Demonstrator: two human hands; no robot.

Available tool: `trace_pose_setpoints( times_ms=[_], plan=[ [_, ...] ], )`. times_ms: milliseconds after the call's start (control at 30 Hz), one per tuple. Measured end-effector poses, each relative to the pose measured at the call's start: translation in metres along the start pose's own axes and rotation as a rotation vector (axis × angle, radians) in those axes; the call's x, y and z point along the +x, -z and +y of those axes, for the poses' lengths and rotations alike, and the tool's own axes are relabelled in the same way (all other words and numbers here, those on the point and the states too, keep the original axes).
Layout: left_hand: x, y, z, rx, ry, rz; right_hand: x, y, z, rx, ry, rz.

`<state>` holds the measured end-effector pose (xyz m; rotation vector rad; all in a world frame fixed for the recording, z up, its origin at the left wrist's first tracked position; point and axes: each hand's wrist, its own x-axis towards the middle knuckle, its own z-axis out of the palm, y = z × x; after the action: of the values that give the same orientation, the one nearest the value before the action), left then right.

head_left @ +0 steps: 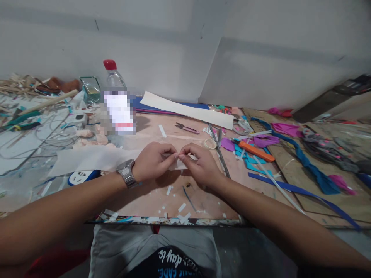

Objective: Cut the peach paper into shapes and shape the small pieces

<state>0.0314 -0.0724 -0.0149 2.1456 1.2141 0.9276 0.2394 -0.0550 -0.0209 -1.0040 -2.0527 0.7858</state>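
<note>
- Two bare hands meet above the middle of the tabletop (139,200), the left hand (153,162) and the right hand (201,164) turned toward each other with their fingertips touching or almost so.
- Both forearms slant inward from the lower corners; a metal watch (127,173) circles the left wrist.
- On each hand, thumb and forefinger are pinched together on a white strip (89,159), the other fingers curled behind.
- That strip is long, pale and plain, with a smooth matte face; its broad part stretches out left of the left wrist, above a blue-and-white socket block (82,177), and white shows again between the hands.
- Knuckles cover the strip's middle, so whether both visible parts are one piece is hard to make out, as is the exact spot pinched.
- The left forearm partly hides the socket block, and blurred squares mask the label of the red-capped bottle (116,79).
</note>
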Motion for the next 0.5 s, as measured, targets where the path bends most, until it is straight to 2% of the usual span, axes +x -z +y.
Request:
trace_pose_setpoints(
  times_ms=[133,233,300,500],
  plan=[
    [-0.0016,-0.0030,-0.0028,0.241,-0.169,0.021,-0.0041,-0.0073,-0.0019,0.283,-0.257,-0.069],
    [-0.0014,-0.0040,-0.0059,0.360,-0.235,0.026,-0.0065,-0.0100,-0.0043,0.472,-0.416,-0.109],
    [-0.0010,-0.0037,-0.0071,0.408,-0.256,0.045,-0.0066,-0.0099,-0.0042,0.478,-0.430,-0.103],
    [-0.0010,-0.0037,-0.0056,0.463,-0.312,0.084,-0.0061,-0.0085,0.0028,0.263,-0.282,-0.106]
  ],
)
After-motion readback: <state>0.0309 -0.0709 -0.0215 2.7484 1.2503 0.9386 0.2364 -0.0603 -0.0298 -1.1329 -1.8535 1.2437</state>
